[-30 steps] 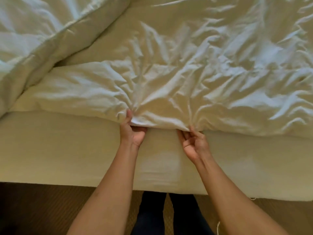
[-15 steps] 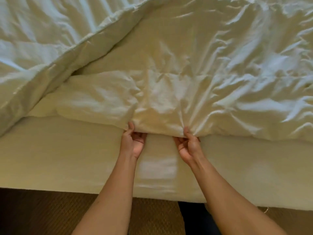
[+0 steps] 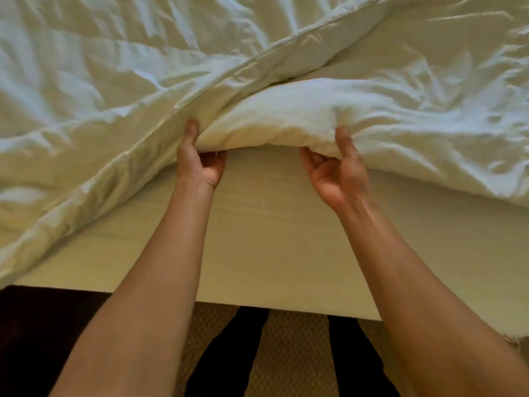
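Both hands have spread wider apart since half a second ago, and the duvet [image 3: 372, 116] edge between them now bulges up off the mattress.

The left hand [image 3: 200, 167] and the right hand [image 3: 335, 176] each grasp the duvet's near edge, thumb pressed on top and fingers [image 3: 312, 156] curled underneath. The duvet lies rumpled across the far part of the bed, its near edge lifted above the bare mattress [image 3: 272, 239]. A folded-over flap [image 3: 100, 110] of it runs diagonally on the left and touches the left thumb. Nearest, dark trouser legs [image 3: 229, 362] stand on woven carpet [image 3: 294, 353].
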Tool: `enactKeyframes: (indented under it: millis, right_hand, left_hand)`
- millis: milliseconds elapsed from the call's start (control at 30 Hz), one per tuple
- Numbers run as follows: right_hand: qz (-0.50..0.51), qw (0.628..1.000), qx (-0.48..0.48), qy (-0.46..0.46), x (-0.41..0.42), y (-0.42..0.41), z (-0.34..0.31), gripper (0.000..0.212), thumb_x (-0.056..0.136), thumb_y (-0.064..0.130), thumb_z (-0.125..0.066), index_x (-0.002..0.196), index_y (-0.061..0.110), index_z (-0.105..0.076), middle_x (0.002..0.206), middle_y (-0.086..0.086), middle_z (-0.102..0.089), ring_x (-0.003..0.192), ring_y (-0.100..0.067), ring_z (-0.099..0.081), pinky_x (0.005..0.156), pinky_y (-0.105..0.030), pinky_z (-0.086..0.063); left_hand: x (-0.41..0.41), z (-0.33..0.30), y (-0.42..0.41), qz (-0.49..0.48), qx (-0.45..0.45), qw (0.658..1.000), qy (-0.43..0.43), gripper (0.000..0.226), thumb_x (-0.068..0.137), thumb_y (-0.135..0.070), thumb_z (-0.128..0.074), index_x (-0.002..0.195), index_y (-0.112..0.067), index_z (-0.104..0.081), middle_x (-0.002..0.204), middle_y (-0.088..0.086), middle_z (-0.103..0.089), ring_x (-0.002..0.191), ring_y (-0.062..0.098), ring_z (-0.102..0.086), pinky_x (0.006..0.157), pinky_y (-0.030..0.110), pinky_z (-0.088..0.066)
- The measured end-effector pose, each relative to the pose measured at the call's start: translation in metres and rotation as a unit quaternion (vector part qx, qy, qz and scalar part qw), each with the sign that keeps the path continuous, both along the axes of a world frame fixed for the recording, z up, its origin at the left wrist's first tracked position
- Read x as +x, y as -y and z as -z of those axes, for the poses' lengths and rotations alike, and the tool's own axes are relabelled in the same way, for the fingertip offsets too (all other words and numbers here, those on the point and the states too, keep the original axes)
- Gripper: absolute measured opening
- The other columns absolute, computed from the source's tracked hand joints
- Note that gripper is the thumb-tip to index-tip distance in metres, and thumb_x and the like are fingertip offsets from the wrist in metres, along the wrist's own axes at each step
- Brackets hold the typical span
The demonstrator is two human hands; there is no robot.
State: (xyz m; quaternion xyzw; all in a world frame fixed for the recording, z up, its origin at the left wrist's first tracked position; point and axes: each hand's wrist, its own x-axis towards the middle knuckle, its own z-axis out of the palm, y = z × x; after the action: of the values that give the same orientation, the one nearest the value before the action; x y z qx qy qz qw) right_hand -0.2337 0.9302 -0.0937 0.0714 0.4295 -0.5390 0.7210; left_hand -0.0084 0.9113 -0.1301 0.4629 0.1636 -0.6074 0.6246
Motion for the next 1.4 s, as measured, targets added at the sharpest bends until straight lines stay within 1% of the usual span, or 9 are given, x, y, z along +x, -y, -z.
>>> enactKeyframes:
  millis: [167, 367, 567, 700, 833, 1000, 1167, 1267, 1400]
  right_hand:
    - [0.016, 0.975, 0.183, -0.124, 0.005, -0.079, 0.048, 0.011, 0.100, 0.018, -0.052, 0.102, 0.016, -0.062, 0.087, -0.005, -0.073, 0.071, -0.015, -0.074, 0.057, -0.029, -0.059]
    - [-0.091, 0.958, 0.242, -0.128, 0.033, -0.094, 0.042, 0.020, 0.103, 0.015, -0.044, 0.099, 0.004, -0.059, 0.082, -0.012, -0.075, 0.074, -0.022, -0.074, 0.056, -0.027, -0.059]
    - [-0.276, 0.928, 0.190, -0.163, 0.107, -0.075, -0.007, 0.017, 0.101, 0.012, -0.049, 0.111, 0.001, -0.056, 0.106, -0.017, -0.067, 0.097, -0.030, -0.068, 0.078, -0.035, -0.056]
    - [-0.464, 0.818, 0.006, -0.341, 0.160, -0.049, -0.070, 0.014, 0.095, 0.012, -0.058, 0.107, 0.011, -0.063, 0.103, -0.012, -0.070, 0.090, -0.025, -0.072, 0.083, -0.041, -0.058]
    - [-0.525, 0.628, -0.192, -0.541, 0.220, -0.037, -0.110, 0.049, 0.085, 0.005, -0.058, 0.128, 0.029, -0.058, 0.115, 0.002, -0.063, 0.080, -0.012, -0.062, 0.077, -0.036, -0.054]
    - [-0.611, 0.479, -0.287, -0.562, 0.309, -0.045, -0.143, 0.077, 0.084, 0.002, -0.062, 0.149, 0.033, -0.036, 0.159, 0.005, -0.027, 0.130, -0.016, -0.047, 0.105, -0.040, -0.044]
    - [-0.604, 0.429, -0.245, -0.625, 0.364, -0.050, -0.167, 0.027, 0.089, 0.002, -0.055, 0.108, 0.013, -0.071, 0.108, -0.012, -0.070, 0.102, -0.029, -0.064, 0.076, -0.029, -0.048]
    - [-0.619, 0.368, -0.273, -0.638, 0.377, -0.046, -0.186, 0.026, 0.087, -0.006, -0.052, 0.096, 0.011, -0.070, 0.108, -0.010, -0.067, 0.102, -0.029, -0.062, 0.077, -0.030, -0.044]
    - [-0.644, 0.318, -0.330, -0.612, 0.396, -0.043, -0.201, 0.027, 0.095, 0.008, -0.056, 0.119, 0.020, -0.065, 0.160, -0.005, -0.026, 0.131, -0.029, -0.048, 0.097, -0.035, -0.041]
  left_hand:
    - [0.009, 0.042, -0.056, 0.093, 0.174, 0.979, 0.056, 0.017, 0.095, -0.006, -0.055, 0.095, -0.021, -0.064, 0.089, 0.002, -0.068, 0.080, 0.018, -0.065, 0.053, 0.030, -0.059]
    - [0.041, 0.014, -0.088, 0.085, 0.179, 0.980, 0.034, 0.025, 0.099, -0.009, -0.042, 0.083, -0.013, -0.061, 0.086, 0.006, -0.068, 0.084, 0.020, -0.064, 0.081, 0.035, -0.051]
    - [0.135, -0.032, -0.118, -0.210, 0.125, 0.970, -0.009, 0.029, 0.091, -0.034, -0.054, 0.109, -0.013, -0.064, 0.103, 0.012, -0.066, 0.105, 0.030, -0.061, 0.097, 0.044, -0.047]
    - [0.183, -0.068, -0.123, -0.136, 0.208, 0.968, 0.032, 0.035, 0.097, -0.016, -0.051, 0.131, -0.007, -0.054, 0.102, 0.016, -0.064, 0.092, 0.029, -0.063, 0.074, 0.036, -0.056]
    - [0.208, -0.118, -0.123, 0.041, 0.264, 0.937, 0.224, 0.024, 0.094, -0.017, -0.059, 0.111, -0.001, -0.055, 0.097, 0.016, -0.065, 0.073, 0.023, -0.068, 0.059, 0.032, -0.058]
    - [0.233, -0.187, -0.133, 0.219, 0.165, 0.875, 0.399, 0.024, 0.098, -0.039, -0.053, 0.084, -0.020, -0.057, 0.092, 0.005, -0.065, 0.090, 0.028, -0.067, 0.079, 0.041, -0.053]
    - [0.288, -0.219, -0.144, 0.416, 0.139, 0.754, 0.489, 0.065, 0.097, -0.043, -0.054, 0.148, -0.007, -0.035, 0.150, 0.007, -0.040, 0.139, 0.025, -0.035, 0.109, 0.029, -0.029]
    - [0.320, -0.214, -0.146, 0.346, 0.141, 0.856, 0.357, 0.072, 0.091, -0.047, -0.062, 0.150, -0.018, -0.032, 0.154, 0.004, -0.036, 0.136, 0.027, -0.038, 0.108, 0.046, -0.038]
    - [0.330, -0.226, -0.138, 0.050, 0.036, 0.998, 0.004, 0.038, 0.098, -0.028, -0.050, 0.133, -0.012, -0.052, 0.135, 0.009, -0.056, 0.127, 0.028, -0.050, 0.105, 0.058, -0.036]
